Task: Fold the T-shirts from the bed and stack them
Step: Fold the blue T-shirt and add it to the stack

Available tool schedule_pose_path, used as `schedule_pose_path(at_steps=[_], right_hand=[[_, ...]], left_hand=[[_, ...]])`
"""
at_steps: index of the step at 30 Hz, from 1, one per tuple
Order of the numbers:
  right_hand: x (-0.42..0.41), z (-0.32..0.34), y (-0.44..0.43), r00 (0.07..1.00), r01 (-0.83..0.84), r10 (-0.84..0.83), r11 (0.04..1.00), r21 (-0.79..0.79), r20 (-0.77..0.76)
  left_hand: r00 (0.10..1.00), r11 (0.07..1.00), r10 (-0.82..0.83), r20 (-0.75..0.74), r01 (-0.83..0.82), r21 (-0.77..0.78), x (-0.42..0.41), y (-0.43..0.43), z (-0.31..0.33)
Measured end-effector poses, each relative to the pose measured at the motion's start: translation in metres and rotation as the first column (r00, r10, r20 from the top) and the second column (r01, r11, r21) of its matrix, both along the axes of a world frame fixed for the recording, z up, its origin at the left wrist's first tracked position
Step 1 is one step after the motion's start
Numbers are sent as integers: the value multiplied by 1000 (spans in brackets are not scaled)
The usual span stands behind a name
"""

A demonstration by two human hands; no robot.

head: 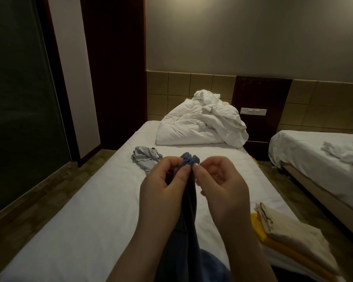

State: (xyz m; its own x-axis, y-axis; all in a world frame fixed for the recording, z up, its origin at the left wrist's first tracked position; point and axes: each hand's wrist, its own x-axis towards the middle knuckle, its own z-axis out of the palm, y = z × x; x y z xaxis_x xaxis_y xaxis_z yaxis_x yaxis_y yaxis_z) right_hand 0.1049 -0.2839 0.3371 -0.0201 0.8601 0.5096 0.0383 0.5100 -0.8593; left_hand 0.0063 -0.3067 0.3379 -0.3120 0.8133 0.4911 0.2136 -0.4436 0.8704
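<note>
The blue T-shirt (190,159) is up off the bed (90,220), bunched into a narrow hank at the centre of the view and hanging down toward the person's lap. The left hand (161,186) pinches its gathered top edge between thumb and curled fingers. The right hand (224,188) does the same just beside it, fingertips almost touching the left's.

The cloth looks thin, light and limp. It will likely sag wherever it is unsupported and hold no shape alone. It does not look slippery, so a light pinch should do. The best hold is probably the shoulder seams or the hem corners, hands drawn well apart so that the shirt spreads flat.

A grey T-shirt (145,157) lies crumpled on the bed at ten o'clock from the hands. The folded stack (293,235) sits at four o'clock, and a white duvet (202,125) is heaped at twelve.
</note>
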Motion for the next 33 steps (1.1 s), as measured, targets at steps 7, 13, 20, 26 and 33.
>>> schedule_pose_path(at_steps=[7, 13, 20, 26, 33], right_hand=[[18, 4, 16, 945, -261, 234, 961, 94, 229], [18, 6, 21, 913, -371, 352, 927, 56, 208], [10, 12, 31, 947, -150, 65, 956, 253, 316], [16, 66, 70, 908, -10, -189, 883, 469, 374], [22, 113, 92, 842, -7, -288, 840, 542, 457]], left_hand=[[993, 994, -112, -41, 113, 15, -2, -7, 7], [984, 997, -44, -172, 55, 61, -9, -6, 8], [890, 991, 65, -451, -3, 137, -22, 13, 15], [834, 995, 34, -551, 23, 96, -35, 29, 41], [834, 996, -58, -548, 88, 28, -32, 51, 46]])
